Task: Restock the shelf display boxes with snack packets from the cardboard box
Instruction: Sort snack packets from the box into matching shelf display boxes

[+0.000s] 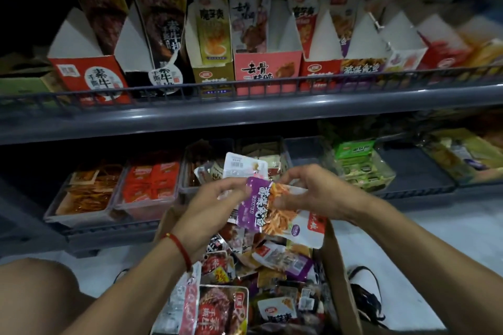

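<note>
where two hands (215,198) (307,190) meet, several packets (269,207)

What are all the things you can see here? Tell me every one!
Purple-and-white snack packets: a few, held in both hands above the box.
Brown cardboard box: one, at the bottom centre, full of mixed loose packets.
Upright cardboard display boxes: about seven, red, black, gold, pink and purple, on the upper shelf.
Grey metal shelves: two, one above the other.
Clear plastic trays: several, on the lower shelf, holding orange, red and green packets.
Red string bracelet: one, on the left wrist.
Left hand: pinches the packets' left edge.
Right hand: grips their right side.
</note>
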